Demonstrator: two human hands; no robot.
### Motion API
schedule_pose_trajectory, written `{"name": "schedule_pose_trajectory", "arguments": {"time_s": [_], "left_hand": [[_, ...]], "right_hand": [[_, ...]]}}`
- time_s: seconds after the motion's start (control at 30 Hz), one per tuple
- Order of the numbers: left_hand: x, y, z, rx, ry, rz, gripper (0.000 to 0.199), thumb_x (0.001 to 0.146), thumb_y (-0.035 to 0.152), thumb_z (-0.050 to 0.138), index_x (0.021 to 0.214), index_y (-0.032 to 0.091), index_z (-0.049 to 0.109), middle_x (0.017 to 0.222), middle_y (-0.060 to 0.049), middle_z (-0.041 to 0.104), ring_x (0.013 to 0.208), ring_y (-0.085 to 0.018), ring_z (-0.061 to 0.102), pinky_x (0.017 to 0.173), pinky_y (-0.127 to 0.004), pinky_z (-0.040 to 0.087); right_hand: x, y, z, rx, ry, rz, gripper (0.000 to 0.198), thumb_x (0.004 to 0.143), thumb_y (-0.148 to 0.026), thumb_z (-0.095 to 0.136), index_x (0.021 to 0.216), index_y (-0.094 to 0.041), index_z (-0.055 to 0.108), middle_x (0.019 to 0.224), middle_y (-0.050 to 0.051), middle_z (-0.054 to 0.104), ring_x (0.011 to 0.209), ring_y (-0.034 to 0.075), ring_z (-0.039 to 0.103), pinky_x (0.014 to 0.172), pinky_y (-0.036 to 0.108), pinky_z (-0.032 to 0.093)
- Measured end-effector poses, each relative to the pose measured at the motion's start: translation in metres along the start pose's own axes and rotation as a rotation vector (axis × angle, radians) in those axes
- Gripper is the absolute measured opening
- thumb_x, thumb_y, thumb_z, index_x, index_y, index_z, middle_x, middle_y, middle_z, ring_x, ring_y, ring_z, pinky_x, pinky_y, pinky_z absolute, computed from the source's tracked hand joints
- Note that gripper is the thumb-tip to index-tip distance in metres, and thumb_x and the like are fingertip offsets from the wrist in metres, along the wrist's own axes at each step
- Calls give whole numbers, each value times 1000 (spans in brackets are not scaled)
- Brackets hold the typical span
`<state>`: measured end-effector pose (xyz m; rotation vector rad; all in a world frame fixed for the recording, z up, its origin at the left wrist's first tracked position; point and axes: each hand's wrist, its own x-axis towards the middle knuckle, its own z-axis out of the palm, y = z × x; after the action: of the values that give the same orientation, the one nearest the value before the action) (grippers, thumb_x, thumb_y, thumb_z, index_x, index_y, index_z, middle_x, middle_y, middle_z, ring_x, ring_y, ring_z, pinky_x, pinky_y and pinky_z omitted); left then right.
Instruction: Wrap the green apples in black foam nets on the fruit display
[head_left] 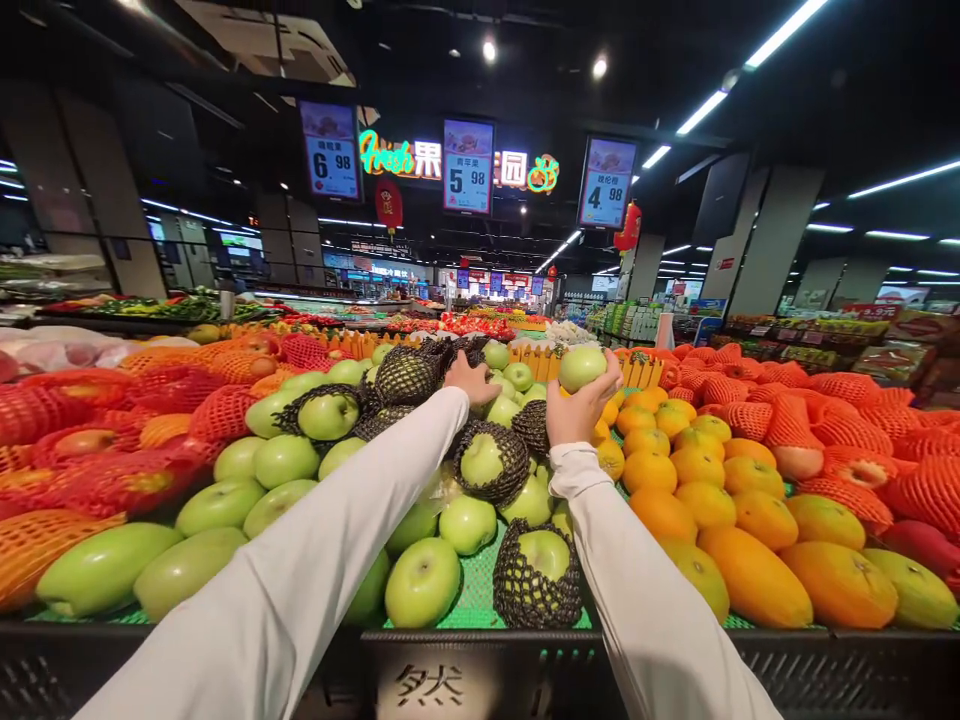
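Green apple (583, 369): bare, no netting, up in the right hand (581, 405), raised above the heap, toward the back of the display. Nearly round, so no clear long axis to log. Cupped from below, thumb on the left side, fingers curled round the right, so right hand closed around it and clearly the nearer one. From the left hand (474, 385), off to the right and well apart, with more apples showing in the gap between.

Left hand: reaching in over the back of the heap, at the bare apples and just beside dark foam netting (405, 378). Fingertips partly hidden among the fruit; can't tell if pinching something or just resting.

Below and between the forearms: netted apple (482, 460), another netted apple (541, 570) nearer the front, loose bare apple (422, 582) on green mat (480, 595). White sleeves on both arms, left sleeve (330, 530) crossing over the apples.

Further out: oranges (697, 465) right of the right hand, red-netted fruit (810, 400) beyond those, more red-netted fruit on the far left. Along the front, black crate edge (795, 655). Overhead, three price signs (469, 166).
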<state>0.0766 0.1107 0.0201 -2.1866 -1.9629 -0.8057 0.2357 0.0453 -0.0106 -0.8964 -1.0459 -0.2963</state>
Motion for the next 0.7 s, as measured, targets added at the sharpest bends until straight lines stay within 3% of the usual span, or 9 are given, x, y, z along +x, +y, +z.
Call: {"name": "schedule_pose_trajectory", "arguments": {"time_s": [0.1, 0.2, 0.3, 0.43, 0.57, 0.7], "left_hand": [[2, 6, 12, 16, -60, -49, 55, 74, 56, 59, 109, 15, 69, 144, -25, 48, 127, -46, 51, 100, -54, 41], [-3, 11, 8, 12, -5, -29, 51, 79, 51, 55, 109, 11, 68, 138, -25, 53, 125, -42, 53, 103, -52, 40], [-17, 15, -6, -5, 129, -16, 49, 88, 43, 44, 118, 10, 63, 142, -23, 50, 129, -37, 51, 106, -49, 38], [-51, 16, -23, -172, 436, 97, 42, 91, 33, 42, 125, 14, 58, 142, -16, 52, 131, -30, 51, 111, -48, 37], [-81, 7, -25, -331, 504, 303, 26, 87, 29, 55, 109, 17, 64, 125, -12, 64, 117, -26, 61, 102, -42, 46], [-86, -6, -24, -534, 564, 296, 18, 79, 34, 70, 86, 20, 62, 94, -5, 70, 89, -20, 65, 85, -33, 52]], "right_hand": [[-7, -3, 4, 37, -65, -12, 71, 71, -12, 54, 138, -17, 33, 138, 23, 37, 134, 36, 38, 113, 58, 33], [-13, -1, 7, 60, -127, -5, 72, 71, -13, 55, 139, -16, 33, 140, 23, 37, 133, 36, 41, 112, 56, 36], [-14, 4, 8, 62, -158, 8, 73, 70, -14, 58, 139, -15, 35, 141, 23, 39, 133, 35, 42, 112, 55, 36], [-8, 11, 7, 64, -136, 52, 78, 67, -20, 66, 139, -14, 36, 140, 23, 45, 129, 35, 46, 109, 54, 39], [-6, 13, 7, 47, -207, 40, 79, 64, -32, 75, 135, -16, 45, 134, 19, 56, 120, 35, 55, 104, 52, 44], [-13, 6, 3, 37, -449, -100, 77, 62, -44, 79, 129, -21, 51, 127, 13, 64, 111, 31, 63, 97, 47, 49]]}}
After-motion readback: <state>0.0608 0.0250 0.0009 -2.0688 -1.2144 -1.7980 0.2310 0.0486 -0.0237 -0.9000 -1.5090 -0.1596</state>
